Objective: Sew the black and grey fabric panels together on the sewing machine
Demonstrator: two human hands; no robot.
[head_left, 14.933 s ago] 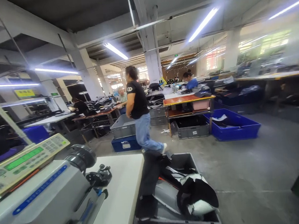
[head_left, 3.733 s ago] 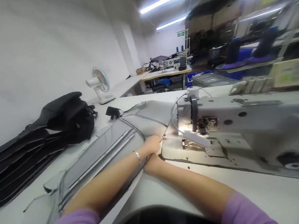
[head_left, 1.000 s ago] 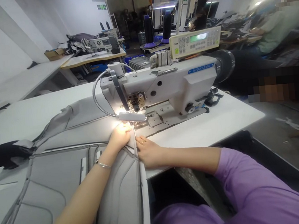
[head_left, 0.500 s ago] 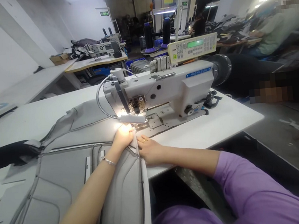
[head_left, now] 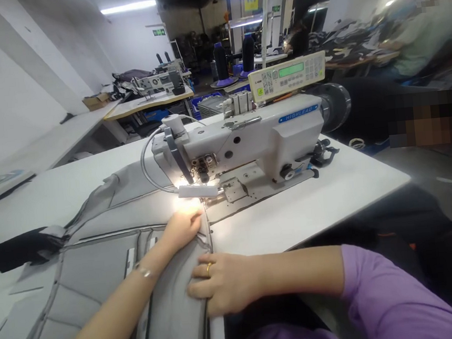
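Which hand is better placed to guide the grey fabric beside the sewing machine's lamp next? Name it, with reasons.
Left, most likely. The left hand is on the grey fabric close to the lamp; the right hand rests at the fabric's edge, nearer the body.

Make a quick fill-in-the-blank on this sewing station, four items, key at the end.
1. The blue label on the sewing machine reads ____.
2. The hand nearer the lit lamp is the person's ____ (side) one.
3. The right hand wears a gold-coloured ____ on one finger.
4. The control panel has a lit screen that is ____ (colour).

Missing words: HIGHLEAD; left; ring; green.
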